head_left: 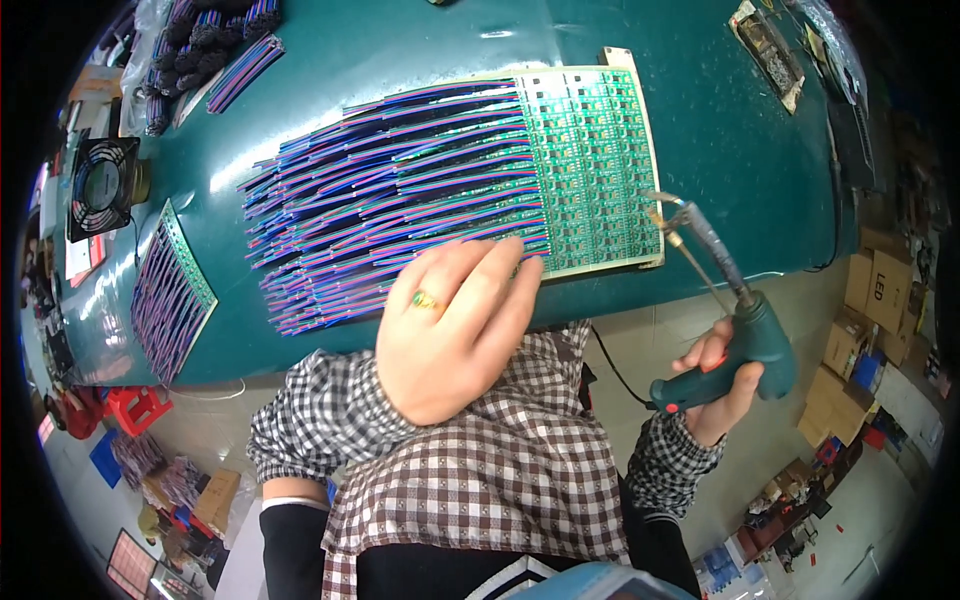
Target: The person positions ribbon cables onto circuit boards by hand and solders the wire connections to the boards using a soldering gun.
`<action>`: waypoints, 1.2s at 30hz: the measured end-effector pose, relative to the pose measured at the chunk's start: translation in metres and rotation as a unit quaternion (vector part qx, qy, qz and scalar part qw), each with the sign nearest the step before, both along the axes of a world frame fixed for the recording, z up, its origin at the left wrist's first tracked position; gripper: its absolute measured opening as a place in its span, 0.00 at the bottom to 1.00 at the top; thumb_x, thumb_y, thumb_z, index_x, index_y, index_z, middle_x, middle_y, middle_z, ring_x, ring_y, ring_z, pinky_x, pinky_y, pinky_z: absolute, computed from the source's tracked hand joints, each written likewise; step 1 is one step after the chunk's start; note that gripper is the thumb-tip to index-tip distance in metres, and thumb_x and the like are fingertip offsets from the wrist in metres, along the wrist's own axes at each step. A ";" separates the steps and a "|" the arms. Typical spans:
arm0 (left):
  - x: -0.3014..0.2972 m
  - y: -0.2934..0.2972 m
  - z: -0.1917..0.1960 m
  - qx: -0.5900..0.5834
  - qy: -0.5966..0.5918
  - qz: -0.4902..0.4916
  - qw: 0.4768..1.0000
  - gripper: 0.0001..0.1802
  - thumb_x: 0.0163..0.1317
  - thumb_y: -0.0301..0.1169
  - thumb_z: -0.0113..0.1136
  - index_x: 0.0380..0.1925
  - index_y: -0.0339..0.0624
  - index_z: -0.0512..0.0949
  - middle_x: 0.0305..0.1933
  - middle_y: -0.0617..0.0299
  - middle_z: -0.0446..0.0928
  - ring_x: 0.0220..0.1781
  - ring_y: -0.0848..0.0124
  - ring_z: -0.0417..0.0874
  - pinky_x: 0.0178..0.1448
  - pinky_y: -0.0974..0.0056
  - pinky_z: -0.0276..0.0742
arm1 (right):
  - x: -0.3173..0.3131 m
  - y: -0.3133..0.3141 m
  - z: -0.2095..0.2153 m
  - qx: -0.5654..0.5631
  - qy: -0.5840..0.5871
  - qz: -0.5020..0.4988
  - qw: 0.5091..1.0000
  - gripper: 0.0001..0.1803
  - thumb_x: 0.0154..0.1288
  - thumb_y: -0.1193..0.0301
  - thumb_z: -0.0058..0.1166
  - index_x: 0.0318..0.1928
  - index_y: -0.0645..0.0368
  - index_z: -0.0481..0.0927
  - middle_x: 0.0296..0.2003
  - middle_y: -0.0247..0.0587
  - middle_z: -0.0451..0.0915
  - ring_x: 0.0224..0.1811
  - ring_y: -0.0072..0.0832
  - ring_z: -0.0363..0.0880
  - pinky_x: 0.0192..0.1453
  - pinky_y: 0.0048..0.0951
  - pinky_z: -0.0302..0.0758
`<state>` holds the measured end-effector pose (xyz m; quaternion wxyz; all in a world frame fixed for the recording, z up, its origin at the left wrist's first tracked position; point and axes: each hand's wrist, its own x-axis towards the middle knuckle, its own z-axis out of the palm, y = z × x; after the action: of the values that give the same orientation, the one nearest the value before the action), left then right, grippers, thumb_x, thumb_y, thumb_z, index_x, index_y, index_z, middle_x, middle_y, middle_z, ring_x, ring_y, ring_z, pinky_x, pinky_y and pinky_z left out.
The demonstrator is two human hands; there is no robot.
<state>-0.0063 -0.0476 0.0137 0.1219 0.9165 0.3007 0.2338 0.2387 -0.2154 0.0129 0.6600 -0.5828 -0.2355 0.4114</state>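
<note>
Left hand (pixel 450 335) is lying palm down, fingers loosely bent and close together, over the lower wires (pixel 395 180) near where they are meeting the board (pixel 600 170); fingertips are partly hidden, so I cannot tell whether they are pinching one. Right hand (pixel 722 408) is wrapping round the handle of a green soldering gun (pixel 770 345), whose tip (pixel 668 199) is standing over the board's right edge; contact unclear. My judgement: good work here is depending on holding each wire end flat, steadying the gun before touching, and keeping fingers clear of the heat. Board is lying flat on the desk (pixel 420 50), just ahead of the left hand and leftward of the right, wires fanning left.
</note>
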 end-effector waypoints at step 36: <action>-0.125 0.198 -0.033 0.022 -0.105 0.338 0.935 0.06 0.58 0.27 0.62 0.32 0.39 0.76 0.34 0.53 0.76 0.41 0.53 0.79 0.46 0.52 0.75 | 0.110 0.084 0.010 0.080 0.377 0.123 0.914 0.34 0.73 0.41 0.43 0.56 0.62 0.72 0.43 0.40 0.77 0.43 0.34 0.78 0.53 0.44 0.82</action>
<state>-0.1309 0.1505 -0.0197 0.0460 0.7335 0.5730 0.3627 0.3491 -0.1313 0.0234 0.6883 -0.2962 -0.0706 0.6584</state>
